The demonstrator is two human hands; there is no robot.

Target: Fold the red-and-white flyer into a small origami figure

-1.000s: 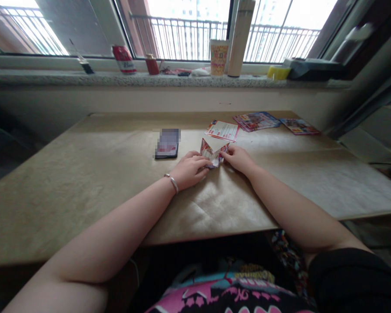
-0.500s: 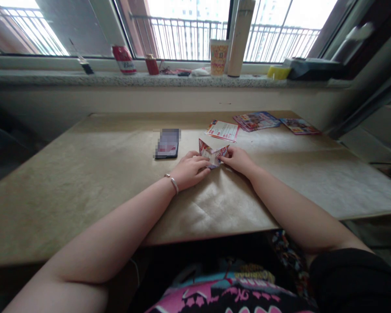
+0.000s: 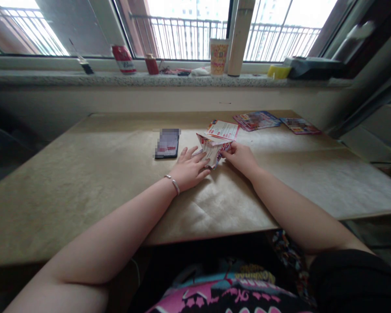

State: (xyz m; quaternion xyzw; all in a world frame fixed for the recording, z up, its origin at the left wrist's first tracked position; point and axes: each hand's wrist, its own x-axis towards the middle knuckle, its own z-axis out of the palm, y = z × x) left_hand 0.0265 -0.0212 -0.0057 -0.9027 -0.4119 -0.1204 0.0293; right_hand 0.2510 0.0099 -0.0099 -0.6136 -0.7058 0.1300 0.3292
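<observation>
A partly folded sheet of printed paper (image 3: 211, 150), white with red and blue patches, lies between my hands on the table. My left hand (image 3: 191, 168) rests flat with its fingers spread, the fingertips on the paper's left and lower side. At the right edge, my right hand (image 3: 239, 157) pinches the paper between thumb and fingers. A pointed flap of the sheet stands up at the far side, in front of a flat printed sheet (image 3: 223, 129).
A phone (image 3: 167, 143) lies left of the paper. Colourful printed sheets (image 3: 257, 120) and another small pile (image 3: 299, 126) lie at the back right of the table (image 3: 101, 174). On the windowsill stand a can (image 3: 124, 59), a red bottle (image 3: 151, 64) and a patterned cup (image 3: 219, 56).
The paper has opened out, with its far flap reaching farther left and right. My left fingers have spread apart, and my right hand has shifted slightly to the right.
</observation>
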